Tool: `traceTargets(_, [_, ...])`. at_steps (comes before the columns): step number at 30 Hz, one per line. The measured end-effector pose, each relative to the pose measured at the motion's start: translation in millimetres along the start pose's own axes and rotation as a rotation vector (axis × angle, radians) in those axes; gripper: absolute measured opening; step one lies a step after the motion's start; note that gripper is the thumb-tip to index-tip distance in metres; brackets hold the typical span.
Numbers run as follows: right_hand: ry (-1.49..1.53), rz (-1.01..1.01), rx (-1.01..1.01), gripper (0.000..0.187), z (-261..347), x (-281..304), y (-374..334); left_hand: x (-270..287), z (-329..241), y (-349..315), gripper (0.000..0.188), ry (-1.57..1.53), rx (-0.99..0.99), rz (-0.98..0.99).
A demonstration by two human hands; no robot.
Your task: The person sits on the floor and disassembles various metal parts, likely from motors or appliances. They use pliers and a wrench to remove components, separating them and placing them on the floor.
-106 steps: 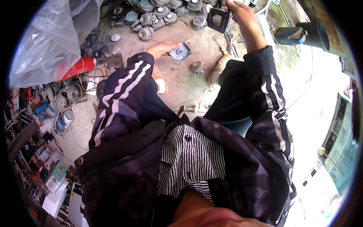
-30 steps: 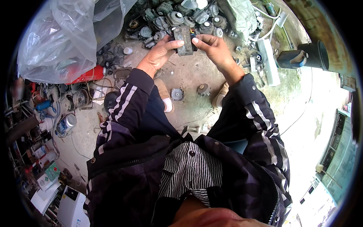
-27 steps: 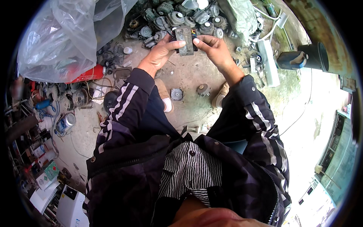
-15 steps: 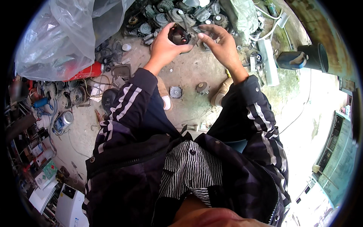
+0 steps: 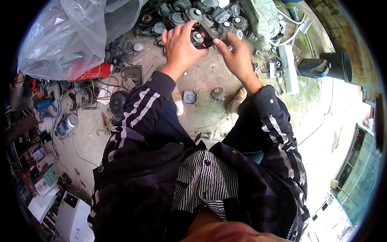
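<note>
Both hands (image 5: 179, 45) (image 5: 238, 58) hold a dark hollow frame (image 5: 207, 30) (tilted)

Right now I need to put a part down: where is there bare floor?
One mostly bare patch of floor shows between the left hand, right hand, square grey plate and round metal part; another between the right sleeve, white block and black bucket. It is crowded at the motor pile and around the red cylinder.
</note>
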State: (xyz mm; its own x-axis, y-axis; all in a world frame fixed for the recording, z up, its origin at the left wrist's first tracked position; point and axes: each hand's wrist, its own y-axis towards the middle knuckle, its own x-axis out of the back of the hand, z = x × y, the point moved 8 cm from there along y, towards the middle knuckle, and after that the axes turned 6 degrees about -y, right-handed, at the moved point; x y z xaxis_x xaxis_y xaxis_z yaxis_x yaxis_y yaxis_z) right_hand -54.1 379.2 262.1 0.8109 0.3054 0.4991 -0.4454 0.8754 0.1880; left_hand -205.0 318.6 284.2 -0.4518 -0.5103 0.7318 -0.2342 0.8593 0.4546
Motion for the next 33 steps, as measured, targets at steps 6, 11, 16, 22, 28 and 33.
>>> traceTargets(6, [0.540,0.076,-0.375,0.017,-33,-13,-3,5,-2,1,0.080,0.042,-0.005,-0.014])
traceTargets(11, [0.533,-0.017,-0.304,0.016,-12,-12,-8,6,-2,1,0.079,0.060,0.007,-0.039])
traceTargets(16, [0.354,-0.067,-0.262,0.019,-8,-12,-17,0,-5,1,0.079,0.047,-0.018,-0.074])
traceTargets(22, [-0.012,-0.014,-0.122,0.022,1,-12,-10,-11,5,-6,0.077,0.065,-0.032,-0.055])
traceTargets(28, [-0.117,0.015,-0.152,0.032,14,-3,0,-33,15,-12,0.083,-0.244,0.437,0.322])
traceTargets(33, [-0.143,-0.008,-0.116,0.027,12,-4,-4,-56,20,-37,0.081,-0.289,0.374,0.389])
